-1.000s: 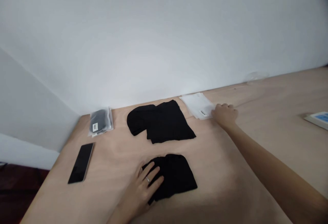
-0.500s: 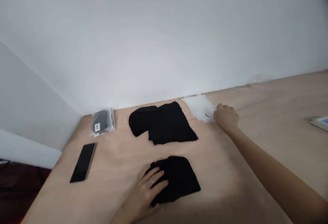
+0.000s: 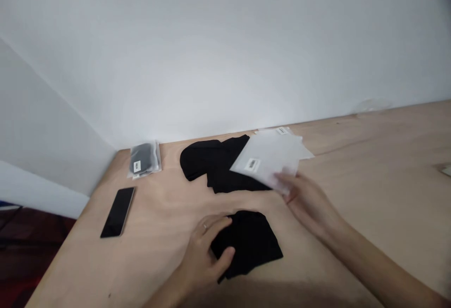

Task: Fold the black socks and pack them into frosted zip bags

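Right hand [image 3: 310, 200] pinches a bag [image 3: 268, 155] beyond the nearer black cloth [image 3: 252, 242], which lies unbagged against my spread left hand [image 3: 206, 247].

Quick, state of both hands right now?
Left hand: open, thumb and index apart, at the left edge of the nearer black cloth.
Right hand: closed, holding a labelled white bag by its near corner.

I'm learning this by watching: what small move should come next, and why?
I'd probably bring the labelled white bag toward the smaller black cloth: the right hand holds the bag apart from that cloth, the left hand is at the cloth's edge, and a similar bag holds something dark.
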Available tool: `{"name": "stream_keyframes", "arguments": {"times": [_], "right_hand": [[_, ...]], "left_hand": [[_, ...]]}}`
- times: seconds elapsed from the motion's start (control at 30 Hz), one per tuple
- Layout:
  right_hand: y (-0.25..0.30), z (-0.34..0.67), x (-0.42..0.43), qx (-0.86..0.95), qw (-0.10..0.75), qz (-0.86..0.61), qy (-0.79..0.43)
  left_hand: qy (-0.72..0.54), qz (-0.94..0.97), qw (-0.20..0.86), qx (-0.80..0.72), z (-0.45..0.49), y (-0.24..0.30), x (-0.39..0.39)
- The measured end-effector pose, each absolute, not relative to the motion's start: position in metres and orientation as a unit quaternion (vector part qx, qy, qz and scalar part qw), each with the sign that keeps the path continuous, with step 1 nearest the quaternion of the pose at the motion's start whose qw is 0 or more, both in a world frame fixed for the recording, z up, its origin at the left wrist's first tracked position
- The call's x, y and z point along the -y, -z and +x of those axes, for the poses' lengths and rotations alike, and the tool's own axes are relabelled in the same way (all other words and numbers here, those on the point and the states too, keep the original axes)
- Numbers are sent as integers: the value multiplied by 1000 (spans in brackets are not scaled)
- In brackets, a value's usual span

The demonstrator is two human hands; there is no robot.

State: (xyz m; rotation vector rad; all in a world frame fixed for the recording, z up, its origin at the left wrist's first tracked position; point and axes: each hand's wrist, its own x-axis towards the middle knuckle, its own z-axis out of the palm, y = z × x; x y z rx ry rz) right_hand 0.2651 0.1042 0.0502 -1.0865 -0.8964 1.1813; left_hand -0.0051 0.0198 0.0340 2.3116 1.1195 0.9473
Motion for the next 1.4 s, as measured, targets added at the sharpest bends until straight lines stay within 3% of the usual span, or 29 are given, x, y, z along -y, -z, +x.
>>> {"name": "stream_keyframes", "arguments": {"times": [0.17, 0.3, 0.4, 0.5, 0.6, 0.8, 1.07, 1.4], "right_hand": [[-31, 201, -46, 445, 486, -428, -618], [-28, 193, -35, 580, 355, -368, -634], [-40, 206, -34, 706, 294, -393, -511], [-49, 224, -27, 851, 261, -370, -266], [-42, 234, -11, 925, 244, -279, -81], [8, 228, 13, 923, 218, -307, 76], [32, 215, 3, 905, 230, -335, 129], [21, 215, -18, 888, 310, -316, 122]], "left_hand": [[-346, 855, -43, -385, 0, -31, -30], [-306, 881, -40, -359, -19, -17, -33], [-301, 882, -33, -363, -41, -10, -32], [-264, 877, -39, -400, -66, -8, -31], [-223, 873, -55, -431, -87, -11, -26], [-143, 841, -59, -518, -91, -15, -10], [-131, 819, -158, -536, -55, -22, -30], [-157, 786, -191, -566, -53, -9, -31]]}}
